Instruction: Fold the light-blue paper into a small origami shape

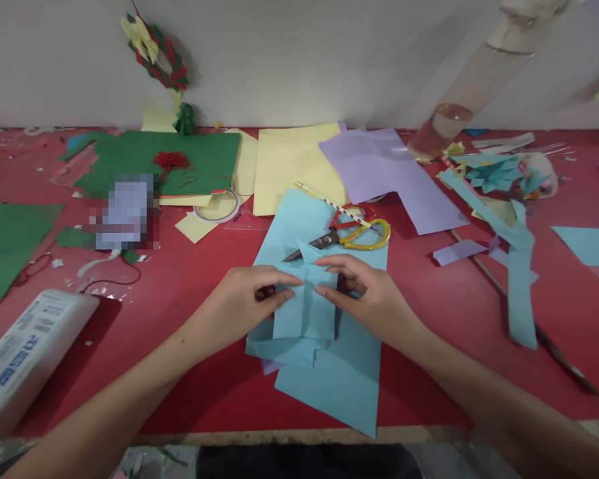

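A folded piece of light blue paper (pixel 304 313) is held between my two hands, over larger light blue sheets (pixel 349 392). My left hand (pixel 262 293) pinches its left side with thumb and forefinger. On the right, my right hand (pixel 357 283) has its thumb and fingertips on the other side of the fold. A crease runs down the middle of the paper, and a pointed flap stands up at its top. Just beyond my fingers lie scissors (pixel 364 235) with yellow and red handles. A dotted pencil (pixel 329 201) rests across them.
Green sheets (pixel 209 150), yellow paper (pixel 299 159) and purple paper (pixel 379 156) lie at the back. A roll of tape (pixel 217 206) and a white power bank (pixel 34 346) are on the left. A bottle of liquid (pixel 449 123) and blue strips (pixel 522 286) stand or lie right.
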